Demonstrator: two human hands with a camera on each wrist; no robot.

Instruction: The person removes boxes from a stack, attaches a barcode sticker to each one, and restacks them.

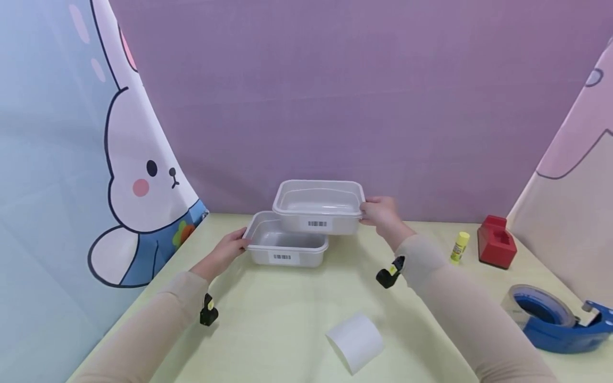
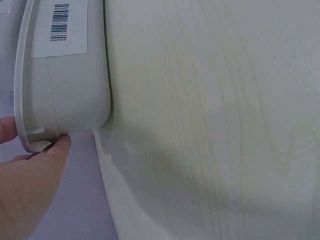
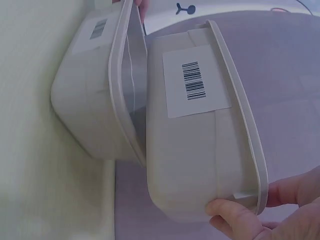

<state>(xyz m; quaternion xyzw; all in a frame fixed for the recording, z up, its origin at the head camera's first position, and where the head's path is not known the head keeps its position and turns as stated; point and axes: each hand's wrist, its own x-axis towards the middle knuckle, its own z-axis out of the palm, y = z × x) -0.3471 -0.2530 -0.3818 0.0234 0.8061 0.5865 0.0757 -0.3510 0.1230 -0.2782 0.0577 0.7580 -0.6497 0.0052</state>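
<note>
Two white plastic bins with barcode labels are at the back of the table. My left hand point(image 1: 227, 252) grips the left end of the lower bin point(image 1: 287, 257), which sits on the table; in the left wrist view the thumb and fingers pinch its rim. Raised above and to its right is the upper bin point(image 1: 320, 224), its right end pinched at the rim by my right hand point(image 1: 381, 215). In the right wrist view the upper bin point(image 3: 200, 145) overlaps the mouth of the lower bin point(image 3: 82, 95). Both bins look empty inside.
A curved white paper piece point(image 1: 356, 342) lies at the front of the table. To the right stand a yellow glue stick point(image 1: 460, 248), a red block-shaped holder point(image 1: 496, 242) and a blue tape dispenser point(image 1: 565, 332) with a tape roll. Fabric screens point(image 1: 345, 106) rise behind the table.
</note>
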